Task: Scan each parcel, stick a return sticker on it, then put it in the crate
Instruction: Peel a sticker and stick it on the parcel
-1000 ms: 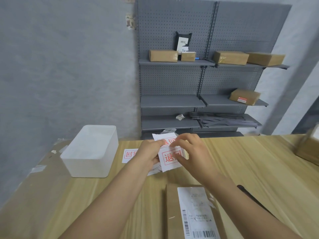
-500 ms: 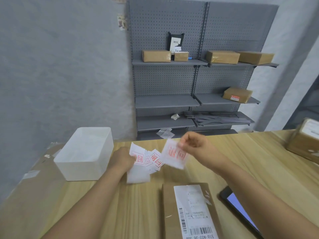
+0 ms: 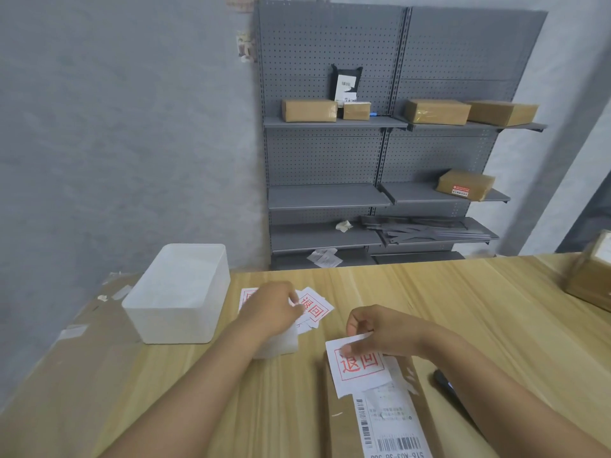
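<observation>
Head view: right hand [image 3: 380, 332] pinches sticker [image 3: 360, 365] over parcel [image 3: 344, 424], edge-cropped; left hand [image 3: 271, 309] grip unclear.

I stand at a pale wooden bench [image 3: 463, 309] with a long straight grain. Along its left edge lies a flat sheet of brown cardboard [image 3: 66, 375] with bits of tape on it. Ahead of me rises a grey wall [image 3: 115, 127] with a mottled finish. Against it stands a grey metal shelving unit [image 3: 380, 153] with a pegboard back, in two bays. To the right a lighter pillar [image 3: 568, 127] slants upward. The light is soft and even.
</observation>
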